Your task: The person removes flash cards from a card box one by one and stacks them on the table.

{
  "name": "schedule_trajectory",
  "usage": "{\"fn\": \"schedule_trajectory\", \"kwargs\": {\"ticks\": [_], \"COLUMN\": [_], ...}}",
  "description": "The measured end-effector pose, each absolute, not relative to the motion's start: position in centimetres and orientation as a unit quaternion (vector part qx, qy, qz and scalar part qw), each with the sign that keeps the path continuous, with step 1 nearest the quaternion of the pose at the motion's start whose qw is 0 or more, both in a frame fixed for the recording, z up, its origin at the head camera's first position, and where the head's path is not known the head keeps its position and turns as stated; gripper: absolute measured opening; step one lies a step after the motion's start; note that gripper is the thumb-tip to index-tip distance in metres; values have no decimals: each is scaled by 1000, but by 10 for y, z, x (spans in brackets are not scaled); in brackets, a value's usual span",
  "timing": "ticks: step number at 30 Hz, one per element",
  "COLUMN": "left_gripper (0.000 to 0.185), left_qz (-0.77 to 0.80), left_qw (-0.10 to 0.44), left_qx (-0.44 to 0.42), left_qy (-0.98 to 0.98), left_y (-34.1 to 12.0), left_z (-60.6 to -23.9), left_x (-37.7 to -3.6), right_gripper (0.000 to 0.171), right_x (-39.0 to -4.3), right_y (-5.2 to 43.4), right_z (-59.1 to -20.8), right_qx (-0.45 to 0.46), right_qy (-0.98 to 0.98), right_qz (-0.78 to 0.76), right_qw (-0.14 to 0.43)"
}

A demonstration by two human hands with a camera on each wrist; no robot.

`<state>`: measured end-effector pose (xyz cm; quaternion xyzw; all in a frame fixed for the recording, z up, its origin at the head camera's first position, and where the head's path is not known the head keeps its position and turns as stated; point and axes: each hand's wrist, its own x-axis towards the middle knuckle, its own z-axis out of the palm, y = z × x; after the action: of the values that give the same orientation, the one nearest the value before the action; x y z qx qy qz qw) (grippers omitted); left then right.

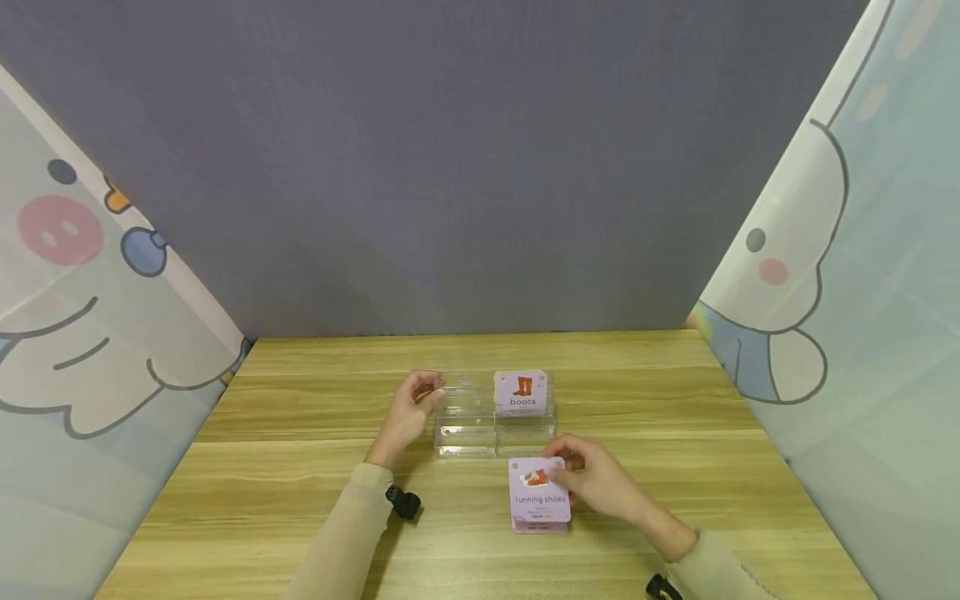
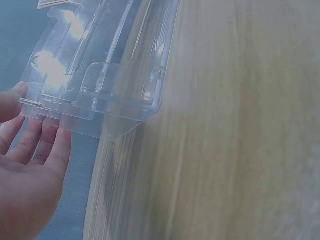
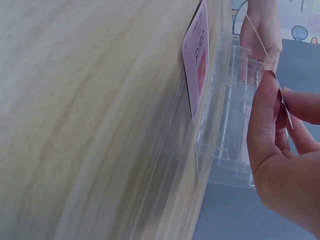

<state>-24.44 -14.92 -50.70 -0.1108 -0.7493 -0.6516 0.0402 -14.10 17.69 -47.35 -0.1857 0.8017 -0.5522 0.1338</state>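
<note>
A clear plastic tiered card holder (image 1: 465, 439) stands mid-table. At its upper left edge, my left hand (image 1: 405, 414) grips it; in the left wrist view the thumb lies over the edge and the fingers (image 2: 57, 150) lie under it. A lilac boots card (image 1: 522, 403) sits in the holder's upper right section. Nearer me, my right hand (image 1: 598, 478) pinches a lilac running shoes card (image 1: 534, 510) by its right edge. Below that card, another lilac card (image 1: 542, 528) shows only its bottom strip; the right wrist view shows this card's printed face (image 3: 194, 65).
The wooden table (image 1: 337, 354) ends at a grey-blue back panel (image 1: 465, 208). Cartoon-printed curtains (image 1: 97, 333) hang on both sides. A black wrist device (image 1: 405, 503) is on the left sleeve, and another (image 1: 662, 587) is by the right sleeve.
</note>
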Motion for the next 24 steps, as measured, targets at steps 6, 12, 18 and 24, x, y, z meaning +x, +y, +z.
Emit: {"fn": "schedule_trajectory", "kwargs": {"ticks": [6, 12, 18, 24], "left_gripper": [32, 33, 31, 31], "left_qz": [-656, -656, -655, -655], "left_qw": [33, 28, 31, 32], "left_qx": [-105, -106, -102, -103], "left_qy": [-747, -747, -748, -748], "left_y": [-150, -150, -150, -150], "left_z": [-506, -507, -508, -508], "left_x": [-244, -245, -246, -245], "right_gripper": [22, 20, 20, 20], "right_x": [-140, -139, -138, -138], "right_y": [175, 174, 173, 173], "right_z": [-474, -479, -481, -484], "right_qx": [-180, -174, -174, -177], "right_qy": [803, 810, 806, 808], "right_qz": [-551, -541, -545, -541], "right_qw": [139, 143, 150, 151]}}
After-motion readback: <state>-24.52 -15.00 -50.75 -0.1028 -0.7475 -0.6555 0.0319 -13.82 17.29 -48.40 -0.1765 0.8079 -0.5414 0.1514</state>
